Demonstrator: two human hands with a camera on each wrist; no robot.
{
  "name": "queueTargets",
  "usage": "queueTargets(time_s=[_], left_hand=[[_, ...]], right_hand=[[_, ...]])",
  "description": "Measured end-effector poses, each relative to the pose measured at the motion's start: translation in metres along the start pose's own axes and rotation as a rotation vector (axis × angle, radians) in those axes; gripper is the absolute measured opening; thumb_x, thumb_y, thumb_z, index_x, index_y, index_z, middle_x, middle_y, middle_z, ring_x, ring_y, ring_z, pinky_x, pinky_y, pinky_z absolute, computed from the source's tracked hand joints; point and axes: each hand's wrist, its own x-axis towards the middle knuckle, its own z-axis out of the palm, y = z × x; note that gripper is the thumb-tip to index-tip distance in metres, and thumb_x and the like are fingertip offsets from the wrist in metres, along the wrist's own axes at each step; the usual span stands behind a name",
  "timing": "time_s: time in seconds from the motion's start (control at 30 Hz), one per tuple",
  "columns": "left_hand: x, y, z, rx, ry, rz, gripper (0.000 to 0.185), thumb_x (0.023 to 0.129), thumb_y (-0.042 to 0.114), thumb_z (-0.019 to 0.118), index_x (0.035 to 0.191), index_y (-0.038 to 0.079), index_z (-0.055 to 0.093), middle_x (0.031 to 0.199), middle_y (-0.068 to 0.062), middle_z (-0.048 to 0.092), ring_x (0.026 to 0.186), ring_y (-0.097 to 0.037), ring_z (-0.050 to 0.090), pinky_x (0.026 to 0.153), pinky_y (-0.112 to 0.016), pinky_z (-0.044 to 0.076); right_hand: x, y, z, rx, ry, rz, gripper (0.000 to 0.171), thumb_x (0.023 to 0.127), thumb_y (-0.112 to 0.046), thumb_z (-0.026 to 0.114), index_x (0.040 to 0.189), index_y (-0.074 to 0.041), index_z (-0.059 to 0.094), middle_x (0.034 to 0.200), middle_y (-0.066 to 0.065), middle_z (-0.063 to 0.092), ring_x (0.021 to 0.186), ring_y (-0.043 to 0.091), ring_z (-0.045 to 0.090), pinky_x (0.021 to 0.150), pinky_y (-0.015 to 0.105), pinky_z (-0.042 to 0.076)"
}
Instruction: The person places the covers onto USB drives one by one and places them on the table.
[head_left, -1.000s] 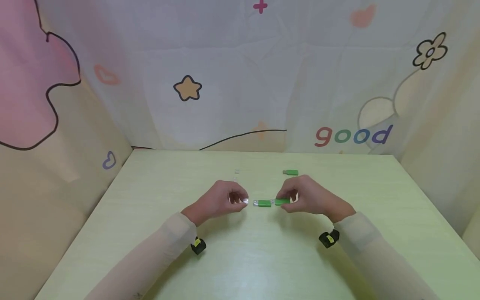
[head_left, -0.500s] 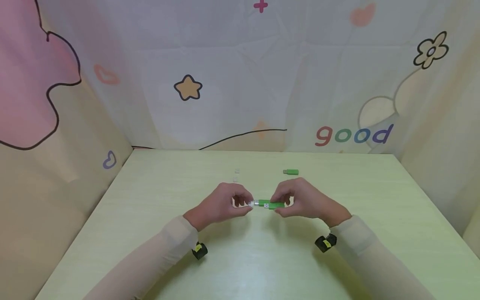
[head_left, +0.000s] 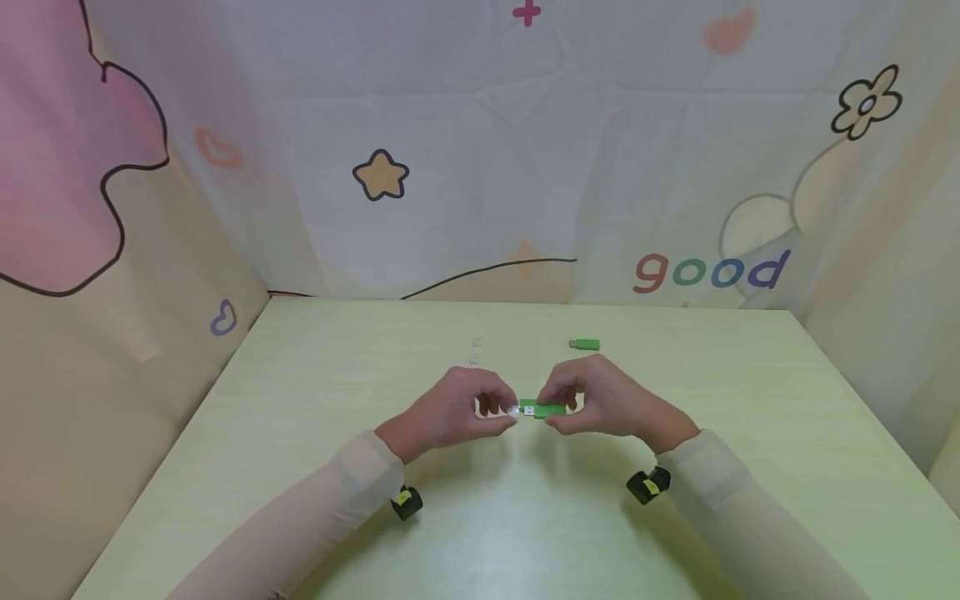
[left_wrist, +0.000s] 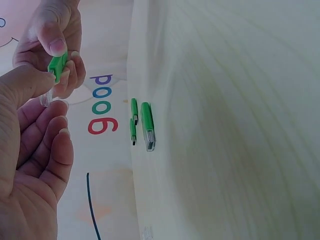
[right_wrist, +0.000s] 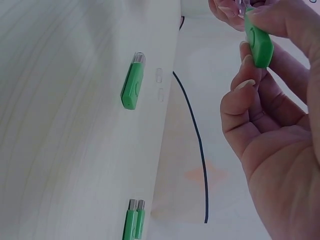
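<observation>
My right hand (head_left: 600, 402) pinches a green USB flash drive (head_left: 553, 411) between thumb and fingers, its metal plug facing left. My left hand (head_left: 452, 414) pinches a small clear cap (left_wrist: 46, 98) by its sides, right at the plug's end. Both hands are raised over the table. On the tabletop behind them lies another green flash drive (right_wrist: 132, 86) with a clear cap over its plug; in the head view the hand-held drive partly covers it.
Two uncapped green drives (right_wrist: 131, 220) lie side by side toward the back right of the pale table (head_left: 480, 533). Two loose clear caps, a farther cap (head_left: 477, 342) and a nearer cap (head_left: 474, 359), rest behind my left hand. A printed curtain (head_left: 480, 183) closes off the back.
My right hand has moved left and slightly nearer with its flash drive. The left hand has come right with the cap, so cap and plug are now close together.
</observation>
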Motion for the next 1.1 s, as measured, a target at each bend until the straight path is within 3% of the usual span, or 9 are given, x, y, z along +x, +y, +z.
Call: queueTargets(time_s=[0.3,0.57,0.8,0.97,1.1], left_hand=[[0.0018,0.0016,0.0026,0.02,0.003,-0.004,0.011,0.088,0.014,0.08,0.097,0.012,0.076,0.088,0.005,0.073,0.076,-0.005,0.062,0.069,-0.023,0.057],[0.0021,0.0018,0.0034,0.005,0.005,0.001,0.011,0.088,0.013,0.08,0.098,0.012,0.075,0.088,0.005,0.074,0.075,-0.003,0.061,0.069,-0.021,0.056],[0.0021,0.002,0.0046,-0.005,0.008,0.022,0.009,0.089,0.012,0.079,0.098,0.011,0.076,0.089,0.004,0.075,0.075,-0.002,0.062,0.07,-0.022,0.057],[0.003,0.0013,0.0061,0.008,0.012,0.031,0.009,0.089,0.012,0.079,0.098,0.012,0.077,0.089,0.005,0.075,0.074,-0.002,0.061,0.069,-0.024,0.058],[0.0037,0.0015,0.0063,0.023,0.013,0.034,0.009,0.089,0.012,0.079,0.098,0.012,0.077,0.089,0.005,0.075,0.074,-0.001,0.061,0.068,-0.023,0.057]], right_hand=[[0.0013,-0.0025,0.0007,0.006,0.002,0.0,0.016,0.083,-0.009,0.082,0.094,-0.02,0.079,0.088,-0.006,0.073,0.074,0.016,0.064,0.069,0.03,0.057],[0.0017,-0.0013,0.0019,0.0,-0.002,-0.016,0.016,0.083,-0.009,0.083,0.094,-0.02,0.079,0.088,-0.006,0.073,0.074,0.015,0.064,0.068,0.035,0.058],[0.0028,-0.0023,0.0024,-0.01,-0.009,-0.038,0.017,0.083,-0.008,0.082,0.094,-0.02,0.079,0.088,-0.006,0.073,0.075,0.024,0.065,0.068,0.033,0.057],[0.0039,-0.0025,0.0024,-0.006,-0.01,-0.051,0.019,0.082,-0.006,0.082,0.094,-0.02,0.079,0.089,-0.005,0.074,0.074,0.017,0.065,0.068,0.026,0.056],[0.0045,-0.0024,0.0023,-0.007,-0.006,-0.064,0.018,0.082,-0.006,0.082,0.094,-0.02,0.079,0.089,-0.004,0.074,0.074,0.013,0.064,0.068,0.031,0.058]])
